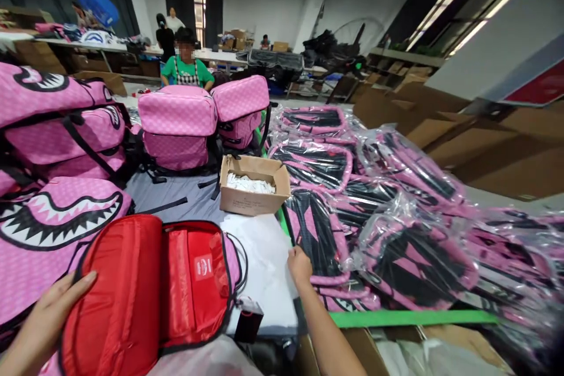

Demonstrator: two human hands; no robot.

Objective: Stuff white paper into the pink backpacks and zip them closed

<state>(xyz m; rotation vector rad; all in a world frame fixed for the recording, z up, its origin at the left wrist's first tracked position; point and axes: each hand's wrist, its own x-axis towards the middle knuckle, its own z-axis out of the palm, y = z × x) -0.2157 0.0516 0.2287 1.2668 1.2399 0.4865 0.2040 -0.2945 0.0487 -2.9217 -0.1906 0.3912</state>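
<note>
A pink backpack lies unzipped in front of me, its red lining spread wide and a small label visible inside. My left hand grips the edge of its opened flap, thumb on the red side. A black tag hangs beside the bag. My right hand is closed at the right edge of a stack of white sheets, close to a plastic-wrapped backpack. Whatever its fingers hold, if anything, is hidden. Behind the sheets stands a cardboard box with small white slips in it.
Pink backpacks with a shark-mouth print crowd the left, and more pink bags stand behind. Several plastic-wrapped backpacks are piled on the right. A green strip edges the table. Across from me is a person in green.
</note>
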